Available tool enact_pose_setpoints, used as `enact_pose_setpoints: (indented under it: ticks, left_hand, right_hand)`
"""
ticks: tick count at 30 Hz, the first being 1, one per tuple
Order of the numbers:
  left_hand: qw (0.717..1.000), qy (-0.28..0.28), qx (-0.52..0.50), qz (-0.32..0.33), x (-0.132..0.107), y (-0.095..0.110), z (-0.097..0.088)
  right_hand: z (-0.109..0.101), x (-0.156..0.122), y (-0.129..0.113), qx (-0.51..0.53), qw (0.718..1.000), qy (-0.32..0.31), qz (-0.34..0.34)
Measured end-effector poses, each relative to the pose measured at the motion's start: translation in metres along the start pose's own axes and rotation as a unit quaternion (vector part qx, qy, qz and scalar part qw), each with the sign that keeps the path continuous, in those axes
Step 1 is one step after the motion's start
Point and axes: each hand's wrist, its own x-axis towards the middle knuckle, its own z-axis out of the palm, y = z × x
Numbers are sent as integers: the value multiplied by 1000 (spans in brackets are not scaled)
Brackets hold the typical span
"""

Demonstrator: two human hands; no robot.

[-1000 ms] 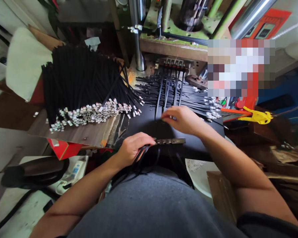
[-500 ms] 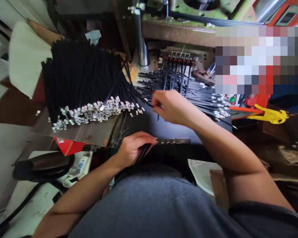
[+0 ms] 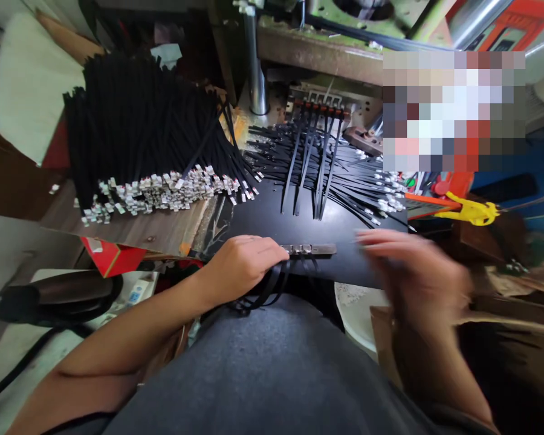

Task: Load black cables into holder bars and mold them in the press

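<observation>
My left hand is closed at the left end of a narrow metal bar with small slots, at the front edge of the black work surface. Thin black flat cables hang in loops from the bar, below my fingers. To the right of the bar my right hand is smeared by motion. Its fingers point left, and I cannot make out anything in them. Several black cables run forward from a clamp at the machine, across a pile of cables with white connectors.
A large stack of black cables with white ends lies on a wooden board at left. Behind stands a press with a steel post. Yellow-handled pliers are at right. An open carton stands at lower right.
My right hand has moved from above the cables near the clamp to the lower right. My left hand stays at the bar's left end, with the cables below it now hanging in loops.
</observation>
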Motion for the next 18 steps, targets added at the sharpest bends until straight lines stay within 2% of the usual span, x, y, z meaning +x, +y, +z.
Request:
enact_pose_setpoints:
  ticks: [3,5,8,12,16,18]
  left_hand:
    - [996,62,-30,-62,-10,-10,4]
    - [988,107,-52,-99,-17,-16,9]
    - [986,115,-60,-102,-20,-18,12]
    - [992,97,1,-77,-15,-11,7]
    - [995,59,19,-80,-10,-10,0]
    - [996,54,17,-72,-6,-13,0]
  right_hand:
    - [49,6,-4,164,984,-5,-69]
    - [64,8,0,186,980,-6,-72]
    - [63,7,3,120,986,-21,-115]
    - [56,7,-3,41,982,-55,-174]
    - [62,13,1,49,986,-79,-135]
    - [64,16,8,14,991,-80,-106]
